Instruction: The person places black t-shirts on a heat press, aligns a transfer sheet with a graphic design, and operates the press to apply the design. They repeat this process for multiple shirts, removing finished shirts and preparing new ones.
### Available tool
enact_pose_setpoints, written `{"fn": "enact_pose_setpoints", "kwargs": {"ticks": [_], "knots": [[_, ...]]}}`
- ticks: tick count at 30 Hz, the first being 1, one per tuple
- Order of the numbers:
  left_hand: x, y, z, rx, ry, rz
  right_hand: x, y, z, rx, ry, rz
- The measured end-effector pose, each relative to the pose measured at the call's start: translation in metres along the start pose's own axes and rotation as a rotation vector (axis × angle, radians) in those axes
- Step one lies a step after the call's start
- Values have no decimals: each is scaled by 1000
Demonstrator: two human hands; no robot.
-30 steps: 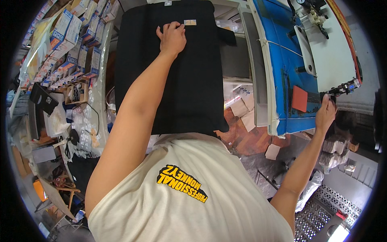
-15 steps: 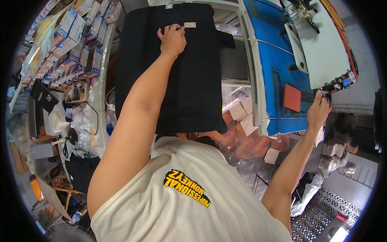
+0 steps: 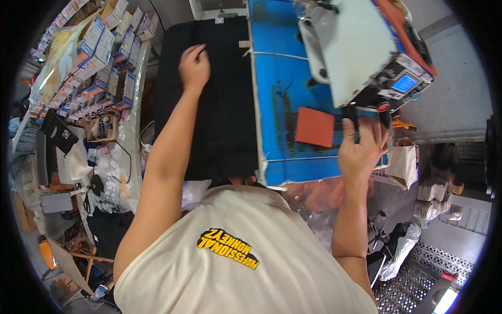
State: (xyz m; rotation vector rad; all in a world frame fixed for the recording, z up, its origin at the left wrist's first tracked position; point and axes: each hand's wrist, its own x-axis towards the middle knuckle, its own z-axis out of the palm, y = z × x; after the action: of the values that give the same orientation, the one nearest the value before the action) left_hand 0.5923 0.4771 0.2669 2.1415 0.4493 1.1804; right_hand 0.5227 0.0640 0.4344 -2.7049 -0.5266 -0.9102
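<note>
A black cloth garment [image 3: 222, 104] is spread flat on a board in front of me. Over its upper left part is my left hand [image 3: 195, 68], holding nothing, with loosely bent fingers; whether it touches the cloth I cannot tell. My right hand [image 3: 363, 146] is wrapped round a black handle [image 3: 349, 116] at the near end of a machine with a white top plate [image 3: 361, 47]. Beneath that plate lies a wide blue panel [image 3: 298, 166] with pale edges, overlapping the garment's right side. A small pale label [image 3: 243, 44] shows at the panel's left edge.
On the blue panel rests an orange-red square [image 3: 315, 127]. The machine's control box [image 3: 397, 83] carries a lit blue display. Stacked cardboard boxes [image 3: 94, 47] fill a plastic-covered table at left. A paper bag [image 3: 403, 162] stands beyond my right hand.
The machine and blue panel have swung left, over the garment's right side, with my right hand on the handle. My left hand has drawn left, away from the small label.
</note>
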Motion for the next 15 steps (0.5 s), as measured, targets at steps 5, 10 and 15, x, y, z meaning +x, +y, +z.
{"fn": "enact_pose_setpoints", "kwargs": {"ticks": [5,10,15], "knots": [[-83,-57,-181,152,55,-124,28,-39,-10,219,228,-138],[-297,-127,-338,404,57,-579,27,-92,-4,285,106,-146],[-470,-85,-371,345,-519,-915,19,-139,5,342,144,-190]]}}
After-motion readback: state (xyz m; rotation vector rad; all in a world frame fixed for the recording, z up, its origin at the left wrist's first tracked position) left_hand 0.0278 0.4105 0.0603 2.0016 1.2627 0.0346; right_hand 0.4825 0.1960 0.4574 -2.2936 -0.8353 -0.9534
